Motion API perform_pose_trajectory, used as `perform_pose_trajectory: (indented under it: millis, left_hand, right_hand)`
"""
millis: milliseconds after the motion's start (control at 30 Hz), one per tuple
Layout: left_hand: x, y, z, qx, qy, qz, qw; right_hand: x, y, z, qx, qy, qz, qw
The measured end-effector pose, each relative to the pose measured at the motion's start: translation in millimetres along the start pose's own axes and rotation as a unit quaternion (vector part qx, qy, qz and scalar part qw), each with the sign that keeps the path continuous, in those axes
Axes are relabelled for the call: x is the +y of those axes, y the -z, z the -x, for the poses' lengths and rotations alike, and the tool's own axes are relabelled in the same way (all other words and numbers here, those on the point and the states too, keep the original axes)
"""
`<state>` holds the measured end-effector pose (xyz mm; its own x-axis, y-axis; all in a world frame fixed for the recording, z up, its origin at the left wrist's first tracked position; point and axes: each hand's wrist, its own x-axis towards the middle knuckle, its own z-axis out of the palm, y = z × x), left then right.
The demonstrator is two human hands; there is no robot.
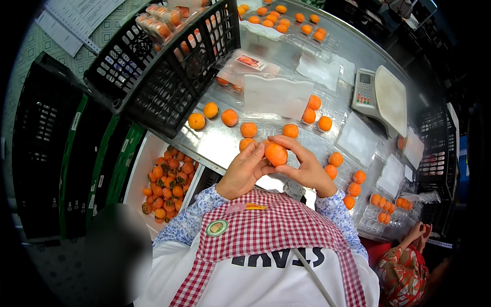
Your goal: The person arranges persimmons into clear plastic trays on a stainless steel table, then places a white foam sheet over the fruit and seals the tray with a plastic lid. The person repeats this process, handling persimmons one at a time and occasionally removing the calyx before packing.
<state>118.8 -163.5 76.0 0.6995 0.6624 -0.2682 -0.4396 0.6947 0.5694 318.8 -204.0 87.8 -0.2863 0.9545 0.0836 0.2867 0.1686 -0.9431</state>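
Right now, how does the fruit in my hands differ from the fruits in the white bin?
The held fruit is between your left hand and right hand; the bin fruits lie heaped in the white bin. The held fruit's visible side is plain orange; many bin fruits look dark and leafy on one side. Both are roundish.

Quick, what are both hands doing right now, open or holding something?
Left hand: closed, fingers against the left side of an orange persimmon.
Right hand: closed, holding the same persimmon between thumb and fingers.
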Motion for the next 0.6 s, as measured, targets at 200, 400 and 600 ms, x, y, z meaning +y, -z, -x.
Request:
perform_pose_trajectory:
  millis: [200, 400, 600]
  left_hand:
    - [-5, 5, 5, 0.0, -0.022, -0.056, 0.998]
    - [-10, -1, 6, 0.034, -0.021, -0.133, 0.99]
    - [-10, 6, 1, -0.025, 0.021, -0.06, 0.998]
  right_hand:
    - [7, -7, 3, 0.019, -0.031, -0.167, 0.985]
    - [0, -10, 5, 0.017, -0.021, -0.059, 0.998]
    - [-5, -1, 8, -0.003, 0.033, 0.07, 0.997]
